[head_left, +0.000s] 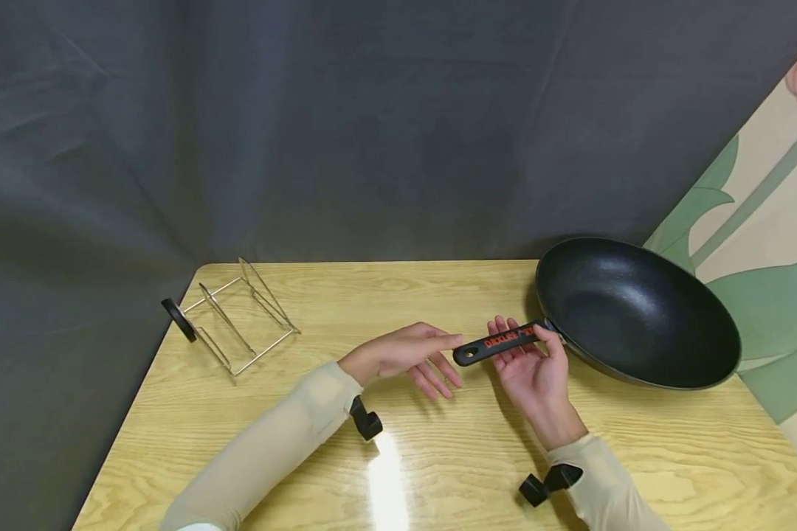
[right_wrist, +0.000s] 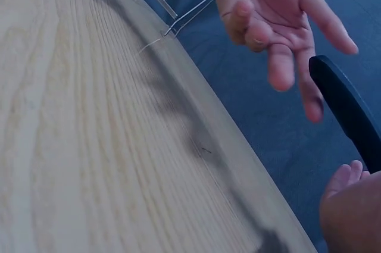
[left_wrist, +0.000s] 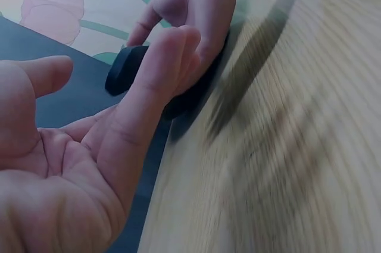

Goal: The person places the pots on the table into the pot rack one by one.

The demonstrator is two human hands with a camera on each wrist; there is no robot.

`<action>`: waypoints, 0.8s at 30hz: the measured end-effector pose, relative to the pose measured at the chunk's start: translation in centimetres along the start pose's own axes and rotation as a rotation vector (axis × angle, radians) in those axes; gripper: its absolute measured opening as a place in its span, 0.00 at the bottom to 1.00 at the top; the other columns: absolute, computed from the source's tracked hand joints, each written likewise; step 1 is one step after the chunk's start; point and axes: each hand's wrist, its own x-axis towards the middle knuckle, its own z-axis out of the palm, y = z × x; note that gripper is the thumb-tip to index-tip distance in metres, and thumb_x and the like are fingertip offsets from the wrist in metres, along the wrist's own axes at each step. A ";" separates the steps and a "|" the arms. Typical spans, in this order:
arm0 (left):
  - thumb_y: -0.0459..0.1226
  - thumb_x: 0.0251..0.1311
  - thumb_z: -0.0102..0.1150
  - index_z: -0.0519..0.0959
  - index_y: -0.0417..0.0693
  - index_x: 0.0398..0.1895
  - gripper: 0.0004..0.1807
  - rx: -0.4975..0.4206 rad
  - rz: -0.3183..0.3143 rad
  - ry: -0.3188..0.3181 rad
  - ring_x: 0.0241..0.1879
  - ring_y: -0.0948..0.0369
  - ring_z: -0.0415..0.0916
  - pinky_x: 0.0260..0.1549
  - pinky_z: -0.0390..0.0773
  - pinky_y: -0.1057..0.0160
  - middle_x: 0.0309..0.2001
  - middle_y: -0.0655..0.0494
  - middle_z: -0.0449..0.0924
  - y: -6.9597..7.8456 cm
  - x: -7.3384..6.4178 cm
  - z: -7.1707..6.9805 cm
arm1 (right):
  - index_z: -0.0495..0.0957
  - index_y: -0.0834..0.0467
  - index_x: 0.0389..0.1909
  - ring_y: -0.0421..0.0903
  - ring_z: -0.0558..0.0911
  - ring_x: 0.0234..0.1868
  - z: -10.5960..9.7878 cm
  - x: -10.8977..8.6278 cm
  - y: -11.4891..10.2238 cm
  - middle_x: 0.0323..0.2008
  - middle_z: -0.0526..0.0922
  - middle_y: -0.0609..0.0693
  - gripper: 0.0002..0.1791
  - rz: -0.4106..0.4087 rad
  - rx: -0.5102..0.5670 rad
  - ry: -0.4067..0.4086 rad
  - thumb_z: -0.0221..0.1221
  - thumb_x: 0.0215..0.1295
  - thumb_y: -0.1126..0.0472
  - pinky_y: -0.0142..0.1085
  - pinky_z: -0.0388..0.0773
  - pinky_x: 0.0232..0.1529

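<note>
1. I see the black pan (head_left: 637, 317) at the right of the head view, its wide round bowl reaching past the table's edge there. Its black handle (head_left: 501, 341) with red letters points left and a bit down, to just right of the middle.
2. The right hand (head_left: 534, 372), low and right of the middle, holds that handle near the bowl. I see the palm facing up, the thumb on top and the fingers nearly straight underneath, so it is a light pinch.
3. The left hand (head_left: 415, 354), near the middle, has its fingers loose and spread, with a wide gap to the thumb. It holds nothing. It is at the handle's end with the hole, but I cannot tell if it touches.
4. At the left of the frame I see a wire rack (head_left: 263, 354) with a black knob (head_left: 178, 319), well apart from both hands.
5. Everything is above or on a yellow wood table (head_left: 405, 287). A dark cloth (head_left: 398, 133) fills the top, and a wall with painted leaves (head_left: 780, 310) is at the right edge.
</note>
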 end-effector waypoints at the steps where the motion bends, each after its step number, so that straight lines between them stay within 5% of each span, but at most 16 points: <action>1: 0.51 0.80 0.47 0.69 0.33 0.69 0.31 -0.010 -0.005 -0.002 0.40 0.37 0.86 0.37 0.86 0.46 0.43 0.33 0.86 0.0 0.3 0.1 | 0.63 0.58 0.62 0.51 0.77 0.64 0.0 0.1 0.0 0.58 0.76 0.56 0.20 -0.002 -0.003 0.008 0.47 0.80 0.50 0.38 0.66 0.69; 6: 0.50 0.80 0.47 0.72 0.36 0.67 0.28 -0.046 -0.036 -0.011 0.41 0.38 0.86 0.37 0.86 0.48 0.42 0.34 0.86 0.2 2.0 0.7 | 0.59 0.56 0.65 0.50 0.75 0.66 -0.2 0.6 0.0 0.60 0.73 0.55 0.22 -0.004 -0.020 0.022 0.48 0.79 0.50 0.38 0.66 0.69; 14: 0.52 0.80 0.45 0.74 0.41 0.67 0.27 -0.019 -0.047 -0.015 0.28 0.51 0.88 0.26 0.86 0.60 0.41 0.35 0.86 1.6 4.3 1.6 | 0.63 0.58 0.60 0.51 0.78 0.60 -0.3 0.9 -0.4 0.57 0.76 0.57 0.18 -0.024 0.026 0.014 0.46 0.80 0.51 0.38 0.68 0.67; 24: 0.51 0.80 0.46 0.77 0.44 0.65 0.25 -0.032 -0.101 -0.018 0.27 0.52 0.87 0.20 0.83 0.66 0.41 0.34 0.86 2.2 5.4 1.8 | 0.65 0.56 0.59 0.50 0.76 0.62 -0.3 1.6 -0.8 0.57 0.75 0.55 0.15 -0.033 0.089 0.039 0.44 0.80 0.54 0.38 0.69 0.66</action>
